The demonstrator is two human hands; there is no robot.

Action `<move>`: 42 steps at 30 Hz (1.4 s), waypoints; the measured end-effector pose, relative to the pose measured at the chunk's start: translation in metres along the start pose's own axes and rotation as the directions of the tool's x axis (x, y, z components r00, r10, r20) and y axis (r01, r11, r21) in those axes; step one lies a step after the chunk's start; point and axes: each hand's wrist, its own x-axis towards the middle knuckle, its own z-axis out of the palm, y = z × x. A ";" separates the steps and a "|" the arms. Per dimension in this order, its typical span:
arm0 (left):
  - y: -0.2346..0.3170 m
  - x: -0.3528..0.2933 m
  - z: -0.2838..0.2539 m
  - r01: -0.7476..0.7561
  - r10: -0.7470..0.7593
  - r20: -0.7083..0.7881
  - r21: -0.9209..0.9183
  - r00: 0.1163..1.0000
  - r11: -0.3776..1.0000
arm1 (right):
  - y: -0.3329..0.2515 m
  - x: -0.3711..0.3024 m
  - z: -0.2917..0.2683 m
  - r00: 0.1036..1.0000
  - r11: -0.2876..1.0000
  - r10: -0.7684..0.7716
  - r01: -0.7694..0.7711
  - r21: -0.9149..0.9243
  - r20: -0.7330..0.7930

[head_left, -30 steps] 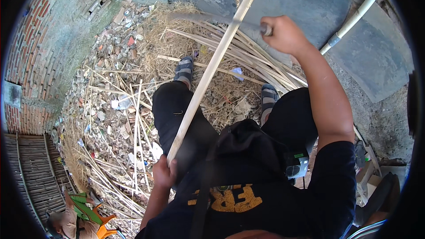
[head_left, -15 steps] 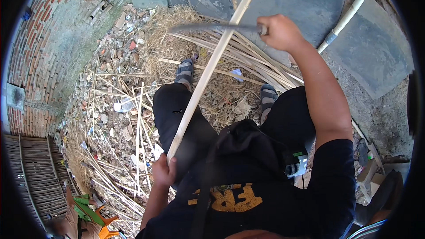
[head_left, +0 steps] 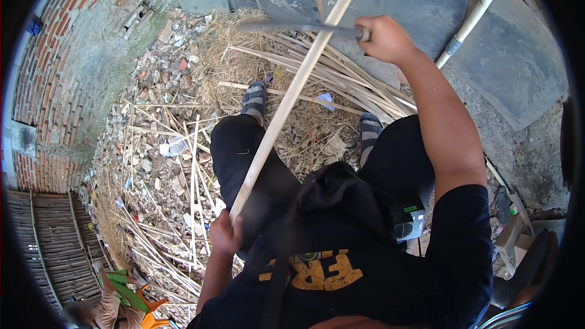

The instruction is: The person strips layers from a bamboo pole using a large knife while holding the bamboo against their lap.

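My left hand (head_left: 225,233) is closed around the near end of a long, pale bamboo slat (head_left: 281,109). The slat slants up and away to the right, crossing above my left leg and the ground. In my right hand (head_left: 386,39), raised at the far right, is the handle of a machete (head_left: 283,25), fingers wrapped round it. Its long dark blade points left and crosses the slat close to the far end. Motion blurs the blade, and whether it cuts into the slat cannot be seen.
Beyond my sandalled feet (head_left: 255,99) lies a bundle of pale strips (head_left: 347,76) beside dry straw (head_left: 222,42). Rubble and loose strips (head_left: 194,189) cover the ground at left, by a brick wall (head_left: 55,79). Another person (head_left: 113,304) sits at lower left. A pipe (head_left: 478,21) stands far right.
The machete blade has shifted slightly farther out along the slat, toward its far end. The slat's far end has moved a little to the right. Both hands keep their grip.
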 end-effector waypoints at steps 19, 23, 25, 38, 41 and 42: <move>-0.007 -0.001 0.014 -0.003 0.001 -0.021 -0.080 1.000 0.997 | -0.024 -0.006 0.002 0.982 0.966 -0.188 0.187 -0.178 0.011; -0.004 0.001 0.018 0.050 -0.052 -0.043 -0.052 0.998 0.997 | -0.008 -0.002 0.000 0.987 0.987 0.155 -0.153 -0.040 0.045; -0.005 -0.005 0.017 0.051 -0.054 -0.052 -0.055 0.997 0.997 | -0.016 0.002 -0.002 0.987 0.987 0.160 -0.160 -0.012 -0.011; 0.004 -0.003 0.010 0.072 -0.075 -0.040 -0.088 0.996 0.994 | -0.028 0.002 0.017 0.988 0.987 0.155 -0.155 -0.032 -0.010; 0.001 -0.008 0.011 0.057 -0.055 -0.097 0.014 0.994 0.998 | -0.052 -0.005 0.010 0.991 0.992 0.072 -0.060 -0.107 0.111; 0.006 -0.007 0.008 0.060 -0.056 -0.098 0.028 0.994 0.998 | -0.059 -0.008 0.010 0.991 0.993 0.072 -0.059 -0.105 0.117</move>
